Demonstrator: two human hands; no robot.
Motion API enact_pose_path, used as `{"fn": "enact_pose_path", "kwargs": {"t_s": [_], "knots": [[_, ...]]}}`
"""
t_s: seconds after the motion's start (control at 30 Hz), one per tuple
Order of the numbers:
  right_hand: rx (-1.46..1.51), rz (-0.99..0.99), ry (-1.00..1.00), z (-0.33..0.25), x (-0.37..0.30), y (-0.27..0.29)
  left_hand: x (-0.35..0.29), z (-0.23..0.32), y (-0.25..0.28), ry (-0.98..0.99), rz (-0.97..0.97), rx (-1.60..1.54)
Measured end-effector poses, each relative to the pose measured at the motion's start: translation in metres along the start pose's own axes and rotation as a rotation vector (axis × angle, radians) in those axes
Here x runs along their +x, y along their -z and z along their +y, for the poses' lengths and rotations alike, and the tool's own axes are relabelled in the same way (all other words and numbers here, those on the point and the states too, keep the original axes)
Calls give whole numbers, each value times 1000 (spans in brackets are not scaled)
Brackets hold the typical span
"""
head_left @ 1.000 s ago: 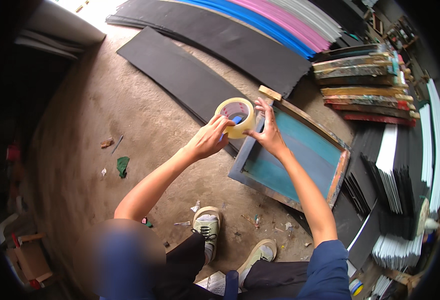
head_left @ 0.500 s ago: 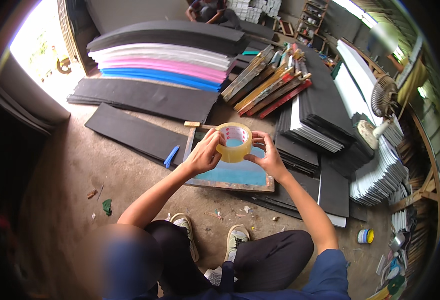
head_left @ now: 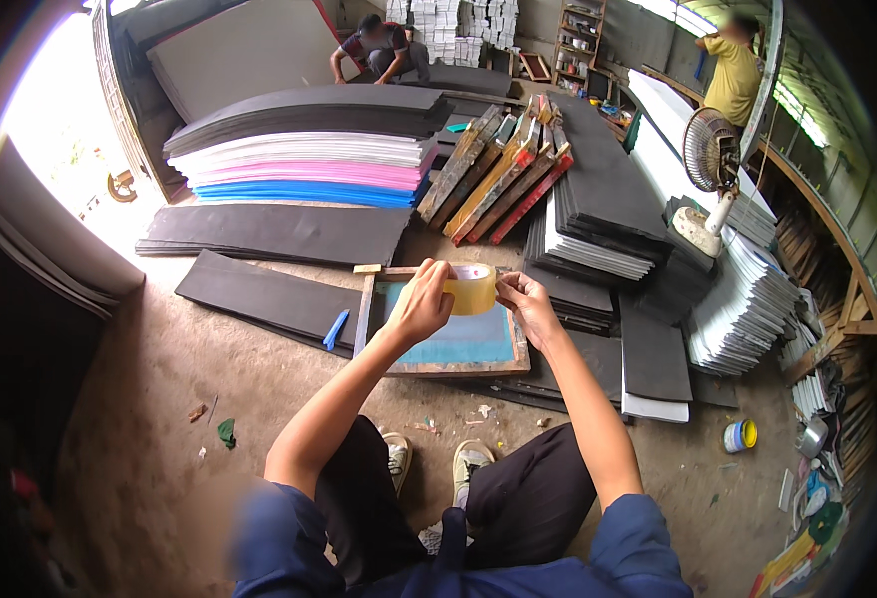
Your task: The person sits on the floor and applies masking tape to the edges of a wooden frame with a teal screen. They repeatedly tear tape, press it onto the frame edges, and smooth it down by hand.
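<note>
Head view: the tape [head_left: 474, 295], aloft over the frame [head_left: 458, 370], seems light, firm, slick, best held by its rim; left hand [head_left: 422, 304] clasps its left side, right hand [head_left: 532, 307] pinches its right edge.

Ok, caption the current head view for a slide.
Left hand gripping a yellowish tape roll, right hand at its edge, seen against a framed teal panel.
</note>
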State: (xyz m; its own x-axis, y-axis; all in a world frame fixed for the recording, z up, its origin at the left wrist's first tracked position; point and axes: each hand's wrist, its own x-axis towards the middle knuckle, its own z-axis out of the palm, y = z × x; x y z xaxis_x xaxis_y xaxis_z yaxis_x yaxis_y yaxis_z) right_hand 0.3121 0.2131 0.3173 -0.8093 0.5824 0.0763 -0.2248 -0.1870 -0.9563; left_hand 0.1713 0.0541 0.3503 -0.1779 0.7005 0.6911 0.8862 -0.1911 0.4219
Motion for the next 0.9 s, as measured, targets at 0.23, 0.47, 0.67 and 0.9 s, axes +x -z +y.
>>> {"fn": "enact_pose_path", "kwargs": {"t_s": [0.23, 0.47, 0.67, 0.9], "knots": [[-340, 139, -20, 34, 22, -2, -27, -32, -5, 266, -252, -172], [-651, 230, 28, 31, 20, 20, -63, -57, 21, 420, -353, 60], [-720, 425, 30, 21, 7, 103, -99, -98, 62, 600, -379, -177], [-842, 468, 49, 25, 10, 115, -107, -109, 99, 426, -246, 31]]}}
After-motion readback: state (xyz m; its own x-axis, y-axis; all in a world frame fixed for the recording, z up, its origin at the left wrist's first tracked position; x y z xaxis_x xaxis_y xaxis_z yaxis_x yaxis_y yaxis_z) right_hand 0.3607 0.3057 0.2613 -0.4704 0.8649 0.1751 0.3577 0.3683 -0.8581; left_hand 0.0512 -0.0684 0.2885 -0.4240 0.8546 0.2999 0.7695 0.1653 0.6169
